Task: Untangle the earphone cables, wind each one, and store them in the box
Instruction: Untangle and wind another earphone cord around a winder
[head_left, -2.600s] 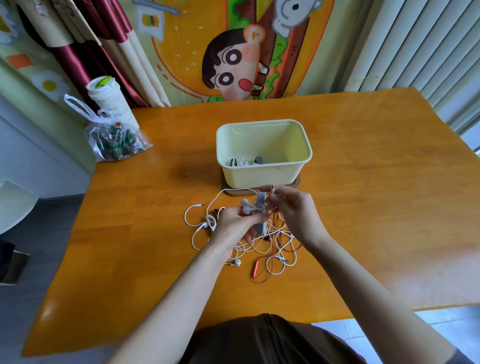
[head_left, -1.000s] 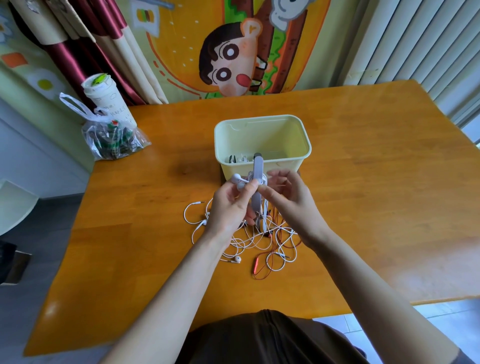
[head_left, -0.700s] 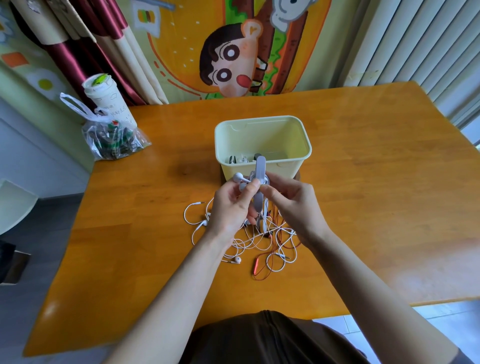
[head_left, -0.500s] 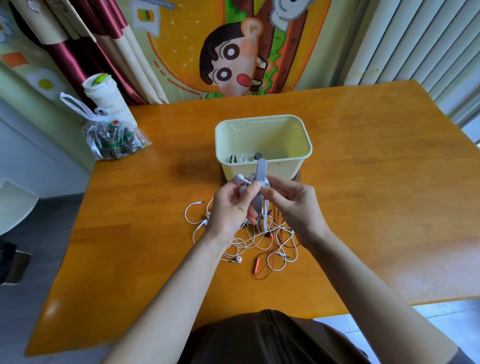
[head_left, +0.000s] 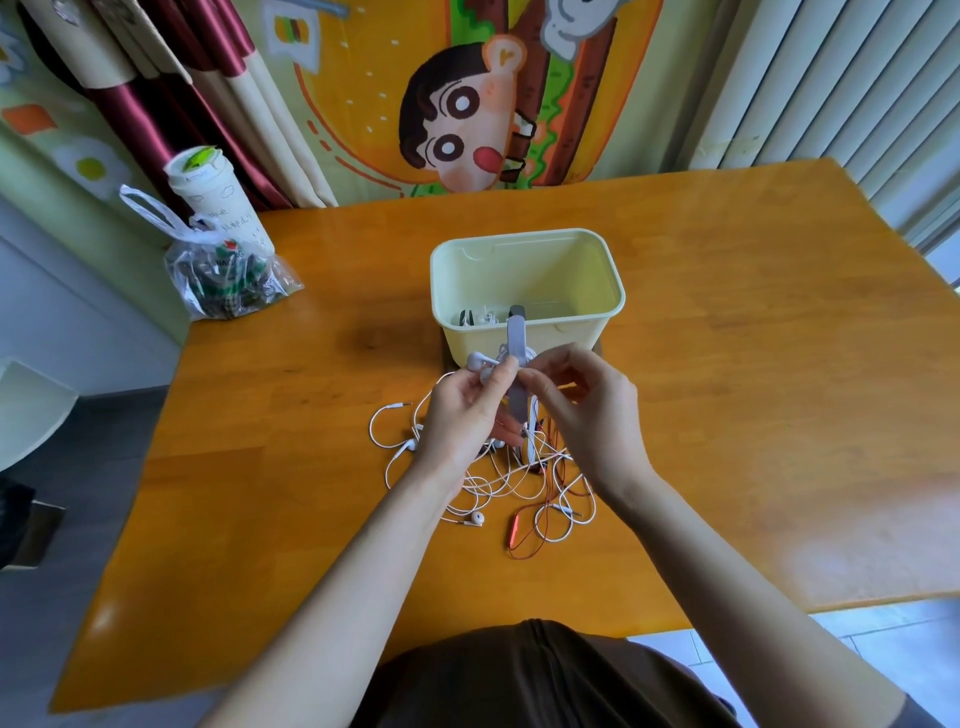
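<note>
A wound white earphone bundle (head_left: 483, 364) with a grey strap (head_left: 516, 338) standing up from it is held just in front of the pale yellow box (head_left: 571, 327). My left hand (head_left: 467, 415) grips the bundle. My right hand (head_left: 587, 410) pinches it at the strap from the right. Below my hands a tangle of white earphone cables (head_left: 483, 483) lies on the wooden table (head_left: 753, 415), mixed with a thin red cable (head_left: 524, 540). Some earphones lie inside the box at its near left corner.
A clear plastic bag (head_left: 228, 280) with dark contents sits at the table's far left corner, with a white lidded cup (head_left: 213, 197) behind it. A curtain and a cartoon wall hanging stand behind the table. The table's near edge runs under my forearms.
Both hands have lifted the wound bundle from over the tangle up toward the box's front wall, and the grey strap now stands upright. In the last half second little has moved.
</note>
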